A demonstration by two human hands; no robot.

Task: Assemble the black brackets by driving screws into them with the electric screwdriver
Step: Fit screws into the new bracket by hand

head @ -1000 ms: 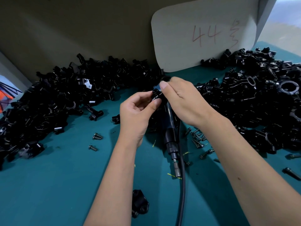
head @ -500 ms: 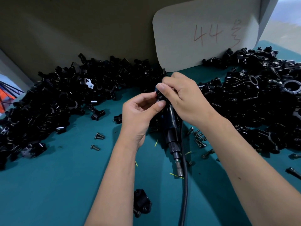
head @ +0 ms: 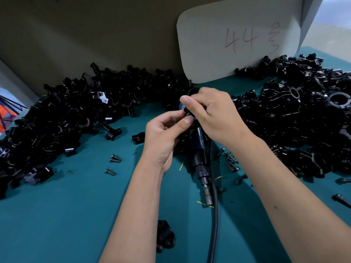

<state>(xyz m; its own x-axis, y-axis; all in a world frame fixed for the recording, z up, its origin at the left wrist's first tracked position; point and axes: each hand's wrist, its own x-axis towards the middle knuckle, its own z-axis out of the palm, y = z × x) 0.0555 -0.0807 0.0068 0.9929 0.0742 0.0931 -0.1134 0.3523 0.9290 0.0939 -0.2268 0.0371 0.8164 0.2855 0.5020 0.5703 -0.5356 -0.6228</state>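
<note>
Both my hands pinched one bracket (head: 187,111) above the table (head: 76,215): left hand (head: 164,133) thumb under, right hand (head: 210,112) fingers curled over. The screwdriver (head: 199,158) lay beneath, unheld. The small part could have slipped from my fingertips into the piles.

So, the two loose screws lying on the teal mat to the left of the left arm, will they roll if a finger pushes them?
Probably yes. Each loose screw lies on its side on the teal mat, so the round shank may roll. The wider head would likely swing it in a curve. They look small and metallic, so likely light, perhaps slippery.
</note>
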